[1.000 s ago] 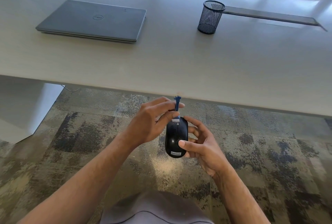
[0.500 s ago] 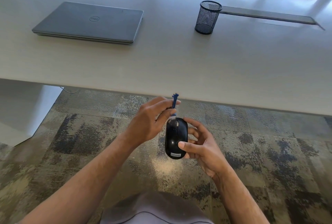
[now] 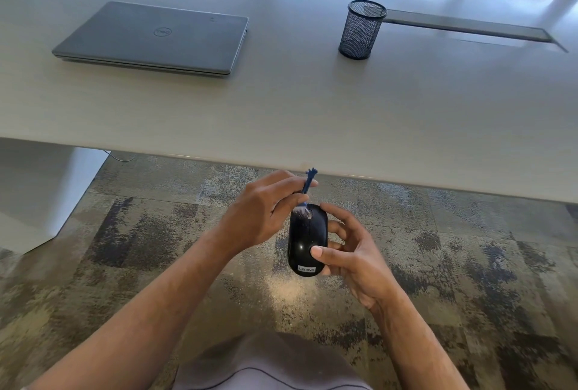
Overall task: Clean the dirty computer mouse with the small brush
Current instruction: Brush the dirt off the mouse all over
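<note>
Below desk edge, my right hand [image 3: 350, 252] grips light, slick Lenovo mouse [image 3: 307, 241] by its sides; left hand [image 3: 259, 214] pinches small brush [image 3: 308, 182] at wheel.

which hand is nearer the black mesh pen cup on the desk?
Left, narrowly. The left hand, pinching the small blue brush, sits just below the desk edge, nearer the black mesh pen cup. The right hand, gripping the black computer mouse, is lower, farther back.
</note>
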